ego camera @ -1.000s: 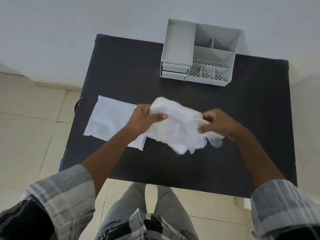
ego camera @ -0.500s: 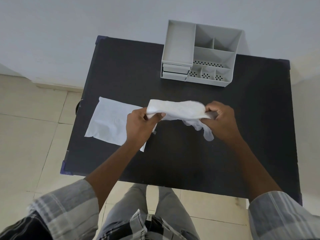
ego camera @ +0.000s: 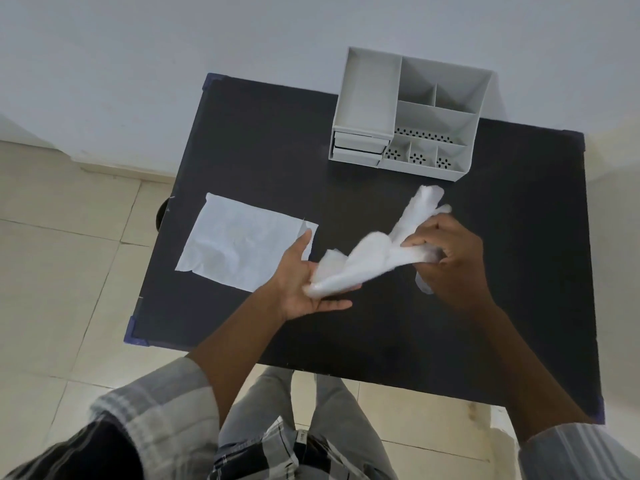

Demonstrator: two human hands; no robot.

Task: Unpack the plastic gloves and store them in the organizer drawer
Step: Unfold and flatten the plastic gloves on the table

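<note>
A bunch of translucent white plastic gloves [ego camera: 374, 254] stretches diagonally above the black table [ego camera: 263, 133]. My right hand [ego camera: 450, 258] grips the bunch near its middle, with its upper end sticking out toward the organizer. My left hand [ego camera: 304, 278] lies palm up with fingers spread, and the lower end of the gloves rests on it. The grey organizer [ego camera: 408, 112] stands at the table's far edge, with two shut drawers [ego camera: 358, 150] at its front left.
The flat, empty white packaging bag [ego camera: 242, 247] lies on the table's left part, just beyond my left hand. Open compartments fill the organizer's top. Tiled floor surrounds the table, and a white wall rises behind it.
The gloves were held level between both hands. Now my left hand has opened palm up under one end, and my right hand has swung the bunch into a diagonal.
</note>
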